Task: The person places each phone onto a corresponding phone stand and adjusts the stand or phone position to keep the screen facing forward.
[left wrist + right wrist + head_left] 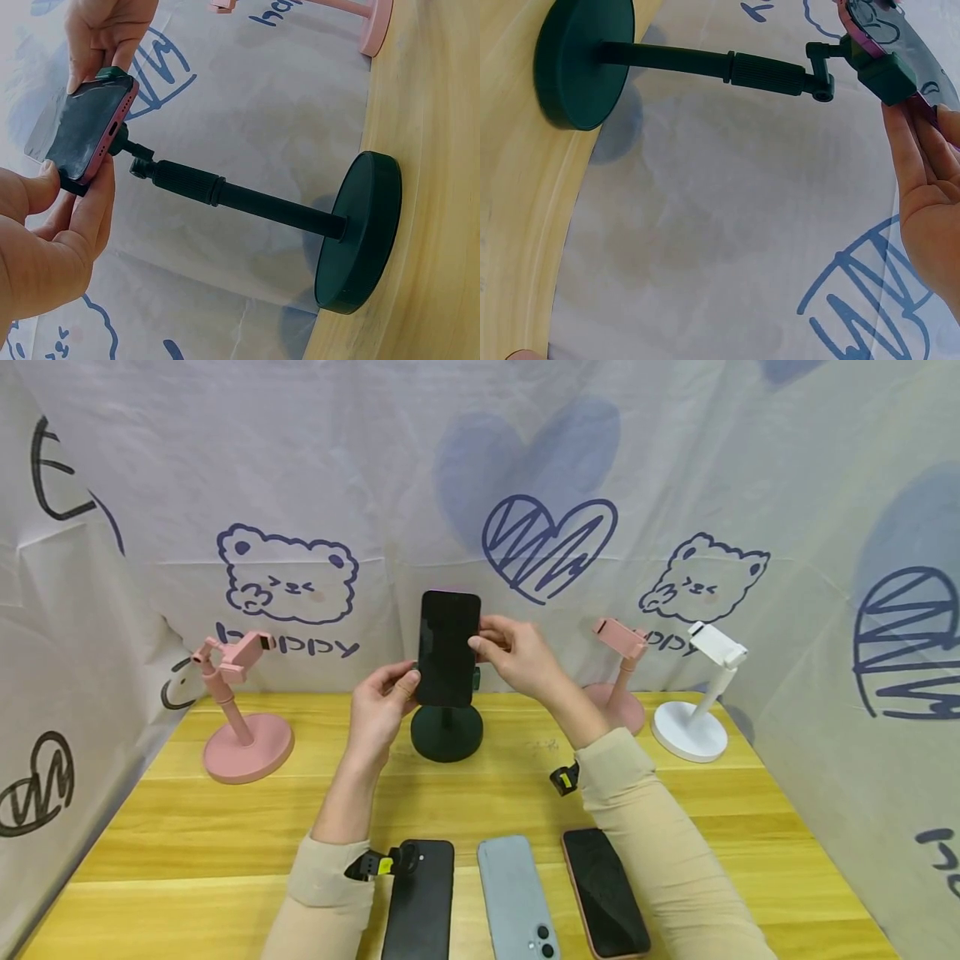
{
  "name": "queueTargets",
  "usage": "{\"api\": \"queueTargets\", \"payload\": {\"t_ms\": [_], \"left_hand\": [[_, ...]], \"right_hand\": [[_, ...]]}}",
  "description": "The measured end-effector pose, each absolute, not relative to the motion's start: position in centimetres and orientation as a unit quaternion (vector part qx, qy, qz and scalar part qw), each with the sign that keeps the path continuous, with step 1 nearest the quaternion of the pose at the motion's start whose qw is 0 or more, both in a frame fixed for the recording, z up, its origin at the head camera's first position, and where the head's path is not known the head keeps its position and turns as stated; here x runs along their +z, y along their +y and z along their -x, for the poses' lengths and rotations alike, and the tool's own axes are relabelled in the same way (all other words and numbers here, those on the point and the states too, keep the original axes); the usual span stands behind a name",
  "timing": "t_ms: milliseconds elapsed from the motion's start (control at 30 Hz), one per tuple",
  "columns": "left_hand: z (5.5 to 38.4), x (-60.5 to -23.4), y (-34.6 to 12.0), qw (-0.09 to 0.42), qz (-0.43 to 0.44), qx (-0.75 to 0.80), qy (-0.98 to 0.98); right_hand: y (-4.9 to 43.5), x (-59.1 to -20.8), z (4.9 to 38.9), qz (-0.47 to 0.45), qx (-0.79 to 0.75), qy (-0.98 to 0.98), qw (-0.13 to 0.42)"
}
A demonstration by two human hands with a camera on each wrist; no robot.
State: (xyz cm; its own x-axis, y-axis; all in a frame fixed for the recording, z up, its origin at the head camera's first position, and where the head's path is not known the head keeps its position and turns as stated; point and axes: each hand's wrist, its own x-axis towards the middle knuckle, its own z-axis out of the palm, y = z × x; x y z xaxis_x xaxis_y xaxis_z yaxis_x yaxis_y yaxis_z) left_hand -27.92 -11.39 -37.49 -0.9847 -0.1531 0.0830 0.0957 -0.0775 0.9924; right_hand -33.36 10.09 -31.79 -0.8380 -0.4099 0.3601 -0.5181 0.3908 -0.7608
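Note:
A smartphone (pixel 447 647) with a dark screen stands upright at the head of a dark green phone stand (pixel 446 739). Its pinkish-red edge shows in the left wrist view, where the clamp sits behind and around its sides. My left hand (pixel 378 706) pinches the phone's lower left side, thumb at the front and fingers behind. On the opposite side my right hand (pixel 517 653) holds the right edge, thumb on the screen's border. In the right wrist view its fingertips lie right at the green clamp block (pixel 889 77). The phone's back is mostly hidden.
A pink stand (pixel 247 747) is at left; another pink stand (pixel 626 706) and a white stand (pixel 690 735) are at right. Along the front lie a black phone (pixel 420 902), a light blue phone (pixel 516 893) and a dark-screened phone (pixel 607 893). Printed cloth walls surround the wooden table (pixel 187 843).

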Motion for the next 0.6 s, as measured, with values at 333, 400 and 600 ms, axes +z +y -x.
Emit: {"api": "queueTargets", "payload": {"t_ms": [333, 400, 600], "left_hand": [[27.82, -37.49, -11.54, 0.083, -0.021, -0.725, -0.684], [27.84, -37.52, -11.55, 0.083, -0.021, -0.725, -0.683], [27.93, -37.56, -11.48, 0.086, -0.022, -0.725, -0.683]], "right_hand": [[10.04, -31.88, 33.24, -0.289, 0.460, -0.837, 0.061], [10.00, -31.83, 33.20, -0.293, 0.455, -0.838, 0.062], [10.01, -31.72, 33.07, -0.302, 0.415, -0.854, 0.082]]}}
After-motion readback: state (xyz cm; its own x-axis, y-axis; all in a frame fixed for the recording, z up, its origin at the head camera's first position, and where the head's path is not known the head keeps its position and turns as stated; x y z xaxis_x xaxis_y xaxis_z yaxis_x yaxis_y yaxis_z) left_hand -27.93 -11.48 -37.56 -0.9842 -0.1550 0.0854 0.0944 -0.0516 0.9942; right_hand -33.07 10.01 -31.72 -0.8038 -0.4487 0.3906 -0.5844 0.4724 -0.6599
